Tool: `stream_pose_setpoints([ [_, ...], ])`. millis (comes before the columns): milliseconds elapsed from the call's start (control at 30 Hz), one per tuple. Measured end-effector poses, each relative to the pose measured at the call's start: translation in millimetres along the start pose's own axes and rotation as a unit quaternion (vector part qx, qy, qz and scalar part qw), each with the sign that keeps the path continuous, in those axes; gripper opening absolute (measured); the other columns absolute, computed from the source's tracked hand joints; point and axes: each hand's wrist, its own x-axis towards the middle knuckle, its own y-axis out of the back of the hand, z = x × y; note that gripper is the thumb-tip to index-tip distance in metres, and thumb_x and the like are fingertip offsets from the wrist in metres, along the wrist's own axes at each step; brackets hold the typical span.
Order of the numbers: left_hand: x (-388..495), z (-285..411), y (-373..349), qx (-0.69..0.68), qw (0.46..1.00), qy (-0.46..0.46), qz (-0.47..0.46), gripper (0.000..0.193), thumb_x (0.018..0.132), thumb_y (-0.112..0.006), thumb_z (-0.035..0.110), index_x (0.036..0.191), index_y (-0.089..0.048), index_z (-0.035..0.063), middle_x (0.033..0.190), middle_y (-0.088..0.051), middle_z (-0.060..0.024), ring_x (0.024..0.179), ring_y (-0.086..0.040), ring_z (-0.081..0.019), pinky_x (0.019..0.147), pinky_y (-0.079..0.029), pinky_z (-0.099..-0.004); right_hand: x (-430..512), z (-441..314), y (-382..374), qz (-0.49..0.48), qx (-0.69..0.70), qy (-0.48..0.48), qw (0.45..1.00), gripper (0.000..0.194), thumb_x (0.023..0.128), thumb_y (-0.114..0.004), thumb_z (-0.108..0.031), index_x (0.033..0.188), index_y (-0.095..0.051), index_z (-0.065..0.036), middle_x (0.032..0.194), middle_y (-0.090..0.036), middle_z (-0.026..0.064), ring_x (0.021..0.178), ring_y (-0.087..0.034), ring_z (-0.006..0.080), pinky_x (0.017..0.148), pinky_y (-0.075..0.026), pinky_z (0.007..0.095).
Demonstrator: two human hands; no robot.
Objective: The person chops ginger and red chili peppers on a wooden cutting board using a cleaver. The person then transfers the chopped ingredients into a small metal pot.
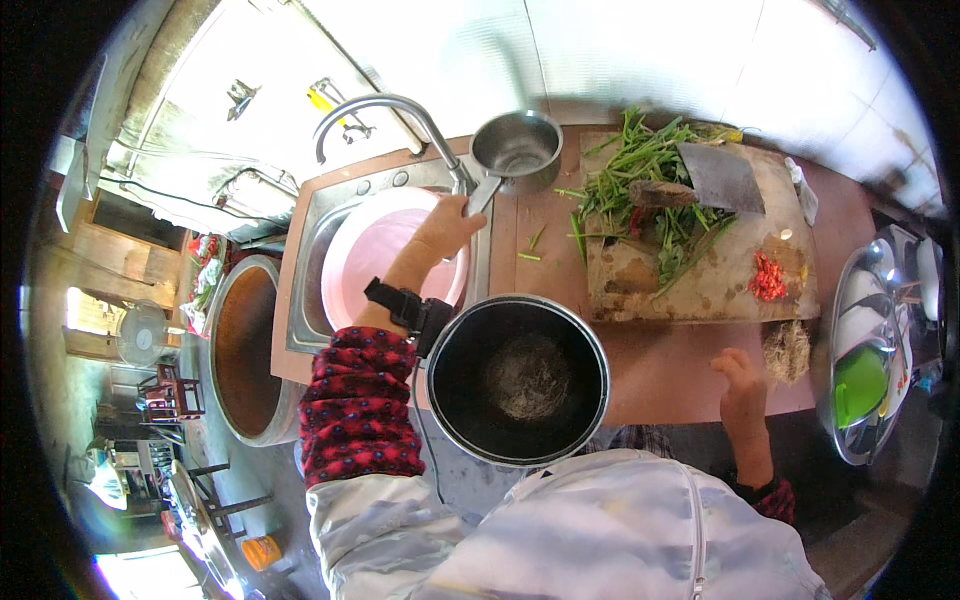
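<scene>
My left hand [448, 229] grips the handle of a metal ladle-like scoop [517, 150], whose round bowl is beside the faucet [420, 112]. Under my left forearm, a pink basin [375, 247] sits in the steel sink [307, 300]. A dark, round pot [517, 379] stands at the counter's near edge, just in front of my body. My right hand [742, 386] hangs near the counter's front edge with fingers partly curled, holding nothing visible. Beyond it, a wooden cutting board [720, 285] bears green stalks [637, 165], a cleaver [720, 176] and chopped red pepper [766, 277].
A fibrous scrubber [787, 352] lies beside the board's near right corner. At far right, a metal basin [829, 375] holds dishes and a green bowl [859, 386]. A large round vat [217, 360] stands left of the sink. The tiled wall [637, 60] rises behind the counter.
</scene>
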Motion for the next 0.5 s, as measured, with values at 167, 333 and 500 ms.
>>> stream_pose_setpoints([
  [167,-54,39,33,-0.07,0.991,-0.112,0.037,0.018,0.082,-0.056,0.019,0.082,-0.049,0.0026,0.057,-0.047,-0.0014,0.046,-0.044,-0.0082,0.035,-0.033,-0.0221,-7,-15,-4,-0.012,0.038,-0.03,0.999,0.025,0.068,-0.047,0.003,0.089,-0.059,-0.005,0.091,-0.057,0.0178,0.083,-0.056,0.0369,0.067,-0.048,0.0396],
  [333,-147,97,49,-0.211,0.964,-0.152,-0.056,0.022,0.083,-0.056,0.017,0.094,-0.049,-0.0007,0.064,-0.052,-0.0018,0.047,-0.048,-0.0069,0.04,-0.036,-0.0193,-21,-51,6,-0.002,-0.027,-0.003,1.0,0.034,0.07,-0.049,0.0,0.103,-0.056,-0.007,0.101,-0.056,0.0195,0.082,-0.059,0.0352,0.068,-0.051,0.0386],
  [500,-205,137,14,-0.23,0.944,-0.171,-0.166,0.047,0.075,-0.068,0.032,0.099,-0.046,-0.0013,0.06,-0.049,-0.0016,0.042,-0.046,-0.0066,0.033,-0.036,-0.0186,-45,-82,75,0.21,-0.009,0.013,0.978,0.04,0.063,-0.053,0.008,0.103,-0.051,0.001,0.108,-0.052,0.0295,0.079,-0.062,0.0354,0.05,-0.052,0.0337],
])
